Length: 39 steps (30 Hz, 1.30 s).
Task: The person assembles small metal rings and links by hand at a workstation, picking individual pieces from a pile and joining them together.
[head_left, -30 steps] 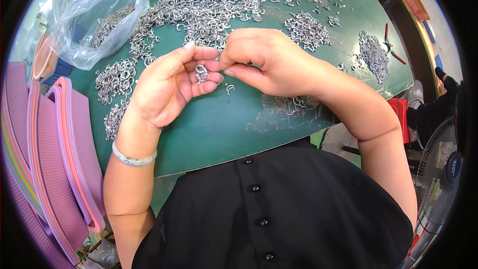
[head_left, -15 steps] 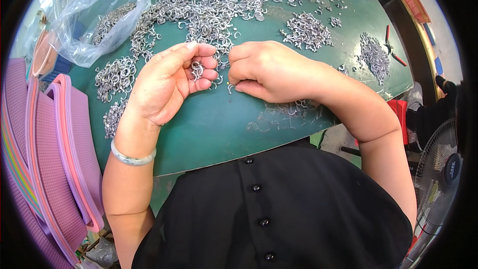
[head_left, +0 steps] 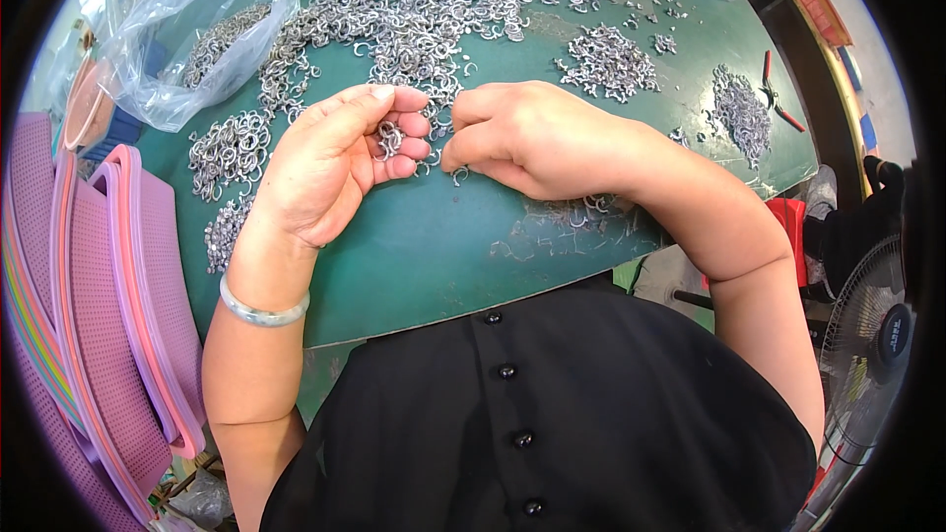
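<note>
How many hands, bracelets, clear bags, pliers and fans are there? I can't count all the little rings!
Hands: 2, left hand and right hand
Bracelet: 1
Clear plastic bag: 1
Red-handled pliers: 1
Fan: 1
Total: 6

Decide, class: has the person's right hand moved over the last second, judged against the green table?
Yes. The right hand has dropped from the left hand toward the green table, fingertips now at a loose ring.
</note>
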Each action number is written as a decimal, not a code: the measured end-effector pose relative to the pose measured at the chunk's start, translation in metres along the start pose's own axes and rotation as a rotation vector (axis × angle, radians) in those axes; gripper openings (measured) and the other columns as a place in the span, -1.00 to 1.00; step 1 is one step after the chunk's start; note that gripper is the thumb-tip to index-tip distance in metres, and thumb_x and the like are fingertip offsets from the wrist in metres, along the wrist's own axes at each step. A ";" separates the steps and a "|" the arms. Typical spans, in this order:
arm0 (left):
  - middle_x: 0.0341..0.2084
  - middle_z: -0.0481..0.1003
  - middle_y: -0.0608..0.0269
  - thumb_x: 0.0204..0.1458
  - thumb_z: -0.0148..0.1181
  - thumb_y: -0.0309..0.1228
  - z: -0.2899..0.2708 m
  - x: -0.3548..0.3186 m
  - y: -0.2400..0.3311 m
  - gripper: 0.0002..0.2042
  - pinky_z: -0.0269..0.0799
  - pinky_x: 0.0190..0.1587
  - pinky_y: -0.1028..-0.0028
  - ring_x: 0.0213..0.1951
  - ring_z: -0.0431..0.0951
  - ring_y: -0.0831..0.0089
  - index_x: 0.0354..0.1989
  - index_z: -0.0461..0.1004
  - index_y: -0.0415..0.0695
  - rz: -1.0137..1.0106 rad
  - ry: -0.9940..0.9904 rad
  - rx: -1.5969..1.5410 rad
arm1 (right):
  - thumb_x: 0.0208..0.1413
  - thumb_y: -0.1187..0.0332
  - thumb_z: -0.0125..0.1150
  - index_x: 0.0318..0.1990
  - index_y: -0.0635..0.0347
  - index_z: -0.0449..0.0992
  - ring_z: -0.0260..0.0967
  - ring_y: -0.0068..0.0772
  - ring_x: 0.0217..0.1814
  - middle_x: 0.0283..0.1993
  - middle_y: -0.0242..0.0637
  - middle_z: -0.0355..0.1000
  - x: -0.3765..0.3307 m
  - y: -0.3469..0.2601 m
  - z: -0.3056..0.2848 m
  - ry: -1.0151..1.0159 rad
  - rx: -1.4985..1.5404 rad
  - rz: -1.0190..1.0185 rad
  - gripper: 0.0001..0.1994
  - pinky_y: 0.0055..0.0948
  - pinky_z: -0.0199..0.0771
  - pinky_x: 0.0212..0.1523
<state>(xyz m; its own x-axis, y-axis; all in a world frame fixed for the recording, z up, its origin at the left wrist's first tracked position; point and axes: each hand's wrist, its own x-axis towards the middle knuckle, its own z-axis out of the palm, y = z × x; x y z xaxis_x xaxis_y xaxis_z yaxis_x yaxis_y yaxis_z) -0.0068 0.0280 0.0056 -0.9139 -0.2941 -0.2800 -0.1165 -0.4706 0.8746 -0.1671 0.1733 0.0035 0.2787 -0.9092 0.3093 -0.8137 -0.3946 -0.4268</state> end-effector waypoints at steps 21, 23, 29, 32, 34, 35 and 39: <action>-0.41 0.46 0.26 0.15 -0.05 -0.36 -0.001 0.001 0.000 -0.77 0.43 -0.32 0.55 -0.39 0.46 0.52 -0.20 0.44 -0.27 -0.012 -0.009 -0.003 | -0.17 0.47 0.19 -0.40 0.17 0.44 0.31 -0.19 -0.35 -0.43 -0.29 0.26 -0.004 0.004 -0.010 -0.098 0.025 -0.004 -0.88 -0.29 0.34 -0.42; -0.41 0.46 0.26 0.14 -0.05 -0.36 -0.002 0.001 -0.001 -0.77 0.42 -0.32 0.55 -0.39 0.46 0.52 -0.20 0.44 -0.26 -0.013 -0.013 -0.005 | -0.17 0.47 0.19 -0.41 0.17 0.44 0.31 -0.19 -0.35 -0.43 -0.29 0.25 -0.003 0.003 -0.011 -0.100 0.027 0.010 -0.88 -0.29 0.34 -0.42; -0.41 0.46 0.26 0.14 -0.04 -0.35 -0.003 0.001 -0.001 -0.77 0.42 -0.33 0.56 -0.40 0.46 0.52 -0.21 0.44 -0.26 -0.012 -0.020 -0.003 | -0.20 0.50 0.20 -0.45 0.19 0.40 0.31 -0.18 -0.33 -0.43 -0.28 0.25 -0.003 0.003 -0.008 -0.109 0.079 -0.008 -0.88 -0.29 0.34 -0.38; -0.42 0.46 0.27 0.14 -0.03 -0.35 -0.002 0.001 -0.001 -0.77 0.42 -0.33 0.56 -0.40 0.46 0.52 -0.20 0.44 -0.26 -0.014 -0.019 0.001 | -0.21 0.50 0.19 -0.46 0.20 0.38 0.30 -0.18 -0.32 -0.44 -0.28 0.26 -0.003 0.004 -0.009 -0.138 0.083 0.011 -0.88 -0.29 0.34 -0.37; -0.42 0.46 0.27 0.13 -0.03 -0.35 -0.003 0.001 -0.001 -0.77 0.42 -0.33 0.56 -0.40 0.46 0.52 -0.20 0.44 -0.26 -0.016 -0.019 0.001 | -0.21 0.50 0.19 -0.46 0.21 0.37 0.30 -0.18 -0.32 -0.45 -0.28 0.25 -0.003 0.003 -0.011 -0.146 0.092 0.021 -0.88 -0.29 0.33 -0.37; -0.42 0.46 0.27 0.13 -0.03 -0.35 -0.003 0.001 -0.001 -0.77 0.42 -0.33 0.56 -0.40 0.45 0.52 -0.20 0.44 -0.26 -0.016 -0.022 0.000 | -0.21 0.50 0.19 -0.47 0.21 0.37 0.30 -0.18 -0.32 -0.46 -0.28 0.25 -0.002 0.003 -0.012 -0.158 0.098 0.034 -0.88 -0.29 0.33 -0.38; -0.40 0.46 0.24 0.13 -0.02 -0.35 -0.004 0.001 -0.001 -0.77 0.44 -0.30 0.54 -0.37 0.47 0.51 -0.20 0.44 -0.28 -0.011 -0.032 -0.004 | -0.20 0.50 0.17 -0.47 0.22 0.36 0.30 -0.19 -0.35 -0.48 -0.27 0.26 -0.002 0.004 -0.012 -0.157 0.100 0.029 -0.89 -0.32 0.32 -0.40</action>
<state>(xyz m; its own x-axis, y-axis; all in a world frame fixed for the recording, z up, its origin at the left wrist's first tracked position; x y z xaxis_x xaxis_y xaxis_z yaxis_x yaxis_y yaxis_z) -0.0062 0.0248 0.0028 -0.9244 -0.2622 -0.2769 -0.1251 -0.4773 0.8698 -0.1772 0.1755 0.0112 0.3389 -0.9267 0.1623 -0.7699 -0.3723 -0.5183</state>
